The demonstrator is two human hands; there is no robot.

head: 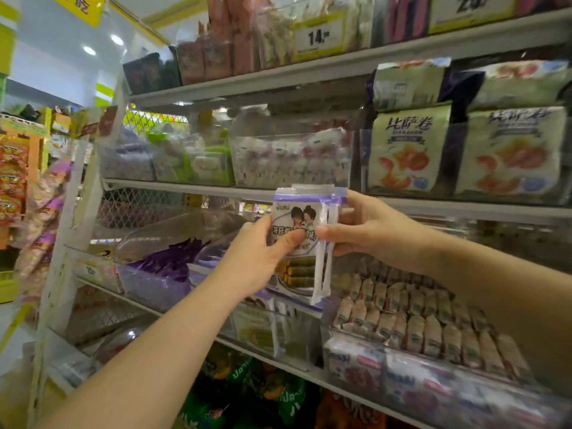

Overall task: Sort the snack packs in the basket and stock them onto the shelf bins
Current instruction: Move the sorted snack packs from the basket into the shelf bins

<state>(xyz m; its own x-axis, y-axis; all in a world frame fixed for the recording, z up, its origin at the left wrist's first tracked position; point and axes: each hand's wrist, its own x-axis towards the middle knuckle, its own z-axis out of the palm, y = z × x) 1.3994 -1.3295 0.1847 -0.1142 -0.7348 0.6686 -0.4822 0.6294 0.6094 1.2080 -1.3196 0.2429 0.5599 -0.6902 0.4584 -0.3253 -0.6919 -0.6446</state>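
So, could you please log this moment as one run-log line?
left hand: grips snack packs | right hand: grips them too | position: held before shelf | stocked: no

The snack packs (305,230) are glossy plastic film. The bins (291,159) are clear, shiny plastic. The shelf (340,66) looks like smooth, pale painted metal.

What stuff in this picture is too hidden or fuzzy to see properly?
Head view:
Basket: outside the frame, contents unknown.
The white-and-purple plastic snack packs: the left hand and right hand cover part of the front print; overlapping packs hide their number.
Yellow paper price tag: small digits after 14 are blurred.
Yellow hanging sign: cut off by the top edge.
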